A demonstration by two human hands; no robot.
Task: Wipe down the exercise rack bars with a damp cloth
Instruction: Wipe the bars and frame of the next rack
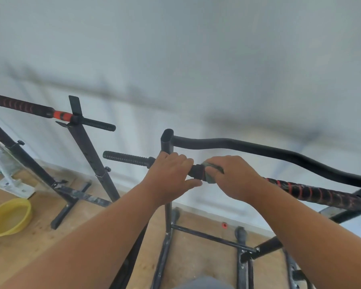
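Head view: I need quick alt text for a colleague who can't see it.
Two bare hands work on a black barbell resting across an exercise rack: the left hand grips the bar near its threaded end, and the right hand holds a dark cloth wrapped on the bar. A yellow basin sits on the wooden floor at lower left.

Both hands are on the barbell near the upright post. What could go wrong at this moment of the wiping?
1. The left hand grips the bar right beside the upright post; if the bar rolls or slides, fingers might get pinched there.
2. The right hand presses the cloth around the bar; a hard push could shift the bar on its support.
3. The yellow basin stands on the floor near the rack's feet; a step back may tip it.
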